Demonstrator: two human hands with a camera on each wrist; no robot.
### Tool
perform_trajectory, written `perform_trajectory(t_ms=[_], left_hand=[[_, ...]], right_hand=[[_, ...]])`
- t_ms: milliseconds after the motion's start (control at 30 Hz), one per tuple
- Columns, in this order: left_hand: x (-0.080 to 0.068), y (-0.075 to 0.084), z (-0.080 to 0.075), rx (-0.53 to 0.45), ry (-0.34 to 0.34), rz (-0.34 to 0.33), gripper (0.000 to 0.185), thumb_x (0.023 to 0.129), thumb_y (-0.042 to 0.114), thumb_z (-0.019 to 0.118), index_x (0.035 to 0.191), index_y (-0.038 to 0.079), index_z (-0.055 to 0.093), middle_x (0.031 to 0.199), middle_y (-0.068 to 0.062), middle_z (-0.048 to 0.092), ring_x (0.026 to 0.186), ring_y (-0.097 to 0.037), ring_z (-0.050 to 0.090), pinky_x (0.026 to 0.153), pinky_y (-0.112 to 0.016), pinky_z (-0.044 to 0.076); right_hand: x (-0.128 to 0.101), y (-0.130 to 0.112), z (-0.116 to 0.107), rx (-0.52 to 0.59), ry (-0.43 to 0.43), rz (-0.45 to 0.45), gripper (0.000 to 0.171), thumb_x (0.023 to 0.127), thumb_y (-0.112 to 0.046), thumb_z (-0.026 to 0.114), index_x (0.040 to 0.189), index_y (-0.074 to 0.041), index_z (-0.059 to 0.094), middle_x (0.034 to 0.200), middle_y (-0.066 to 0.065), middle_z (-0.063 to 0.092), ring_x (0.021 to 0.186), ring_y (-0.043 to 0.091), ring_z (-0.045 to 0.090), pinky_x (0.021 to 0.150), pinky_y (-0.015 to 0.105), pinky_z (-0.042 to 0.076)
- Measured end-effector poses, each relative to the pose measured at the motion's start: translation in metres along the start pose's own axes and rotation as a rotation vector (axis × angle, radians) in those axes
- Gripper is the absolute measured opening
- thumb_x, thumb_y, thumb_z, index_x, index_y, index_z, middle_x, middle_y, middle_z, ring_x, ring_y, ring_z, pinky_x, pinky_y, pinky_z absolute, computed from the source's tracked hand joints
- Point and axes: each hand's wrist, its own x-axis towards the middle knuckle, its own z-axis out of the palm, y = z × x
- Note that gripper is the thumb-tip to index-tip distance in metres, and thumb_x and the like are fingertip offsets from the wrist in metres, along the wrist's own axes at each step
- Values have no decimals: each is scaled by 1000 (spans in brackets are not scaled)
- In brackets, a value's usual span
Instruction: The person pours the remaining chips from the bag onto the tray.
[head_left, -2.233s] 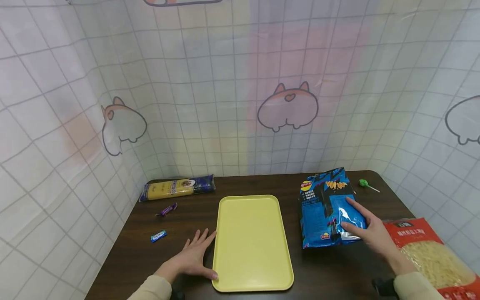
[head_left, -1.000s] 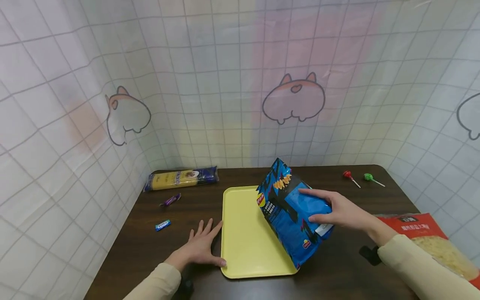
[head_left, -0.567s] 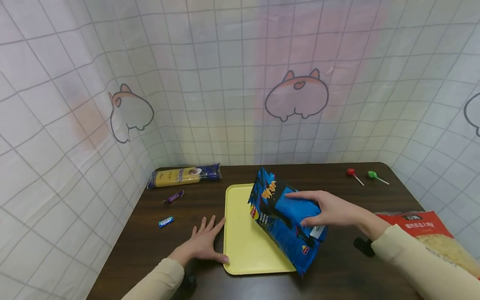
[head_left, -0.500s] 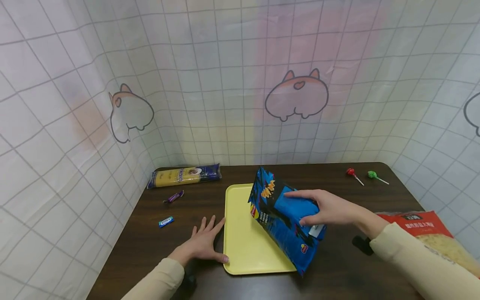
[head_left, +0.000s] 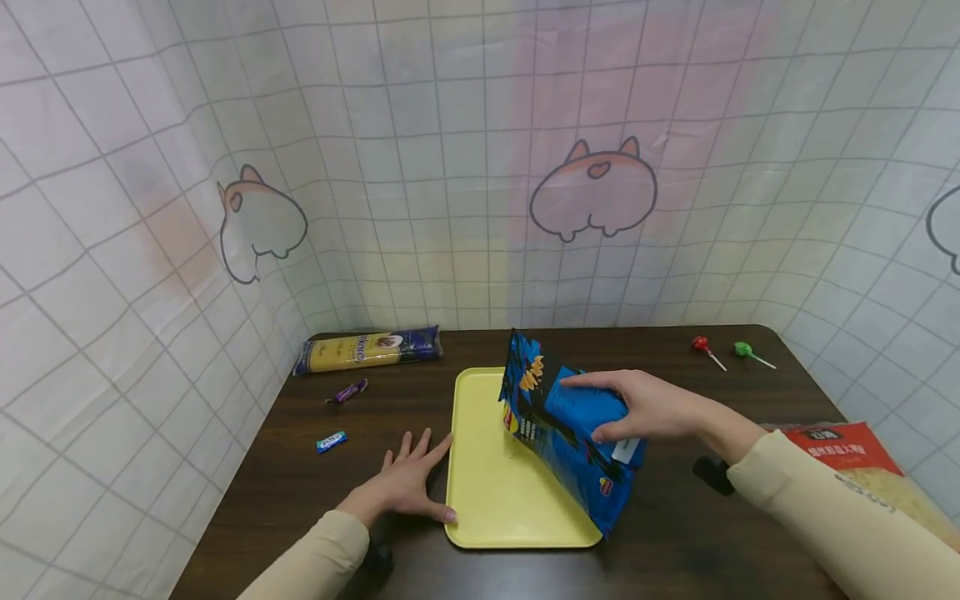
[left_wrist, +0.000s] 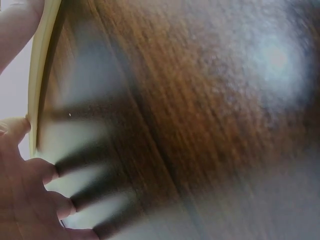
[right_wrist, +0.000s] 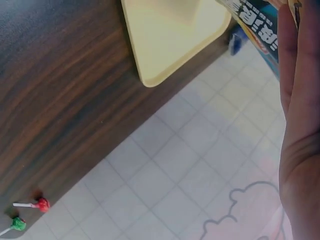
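Note:
My right hand [head_left: 637,406] grips a blue chip bag [head_left: 558,429] by its side and holds it tilted over the right half of the yellow tray [head_left: 495,492]. The bag's lower corner hangs near the tray's front right corner. In the right wrist view the bag [right_wrist: 255,25] shows beside my palm, above the tray [right_wrist: 170,37]. My left hand [head_left: 408,487] lies flat on the dark table, fingers spread, with the thumb against the tray's left rim. The left wrist view shows those fingers [left_wrist: 47,172] beside the tray edge [left_wrist: 42,65].
A spaghetti pack [head_left: 366,350] lies at the back left, with a purple candy [head_left: 347,390] and a blue candy [head_left: 331,440] in front of it. A red lollipop [head_left: 703,347] and a green lollipop [head_left: 748,352] sit at the back right. A red noodle bag [head_left: 862,462] lies at the right edge.
My right hand lifted the blue chip bag from the table at the right and carried it left over the tray. The left hand stayed beside the tray.

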Motion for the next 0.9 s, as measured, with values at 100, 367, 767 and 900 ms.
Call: perform_trajectory(t_ms=[100, 367, 767, 900], left_hand=[[0, 0, 1, 1, 2, 1, 123, 68, 61, 89, 165, 25, 22, 170, -24, 14, 155, -55, 4, 115, -78, 13], [2, -2, 2, -5, 2, 5, 124, 67, 63, 88, 165, 27, 21, 171, -23, 13, 155, -54, 3, 116, -77, 12], [-1, 0, -1, -14, 0, 8, 124, 68, 61, 89, 165, 25, 21, 171, -24, 12, 155, -55, 2, 116, -78, 11], [0, -1, 0, -15, -2, 6, 124, 68, 62, 89, 165, 26, 20, 171, -23, 10, 156, -54, 1, 116, -77, 11]], right_hand=[[1, -1, -2, -7, -4, 9, 71, 92, -29, 77, 155, -21, 47, 156, 17, 48, 122, 28, 60, 88, 39, 52], [6, -8, -5, -63, -2, -4, 71, 90, -24, 78, 154, -18, 48, 154, 17, 51, 119, 27, 62, 88, 40, 54], [9, -17, -5, -122, 4, -10, 72, 90, -21, 79, 154, -17, 47, 154, 17, 51, 122, 29, 61, 93, 47, 53], [10, -17, -6, -131, 6, -2, 72, 90, -21, 79, 154, -16, 48, 154, 18, 51, 115, 26, 61, 88, 42, 51]])
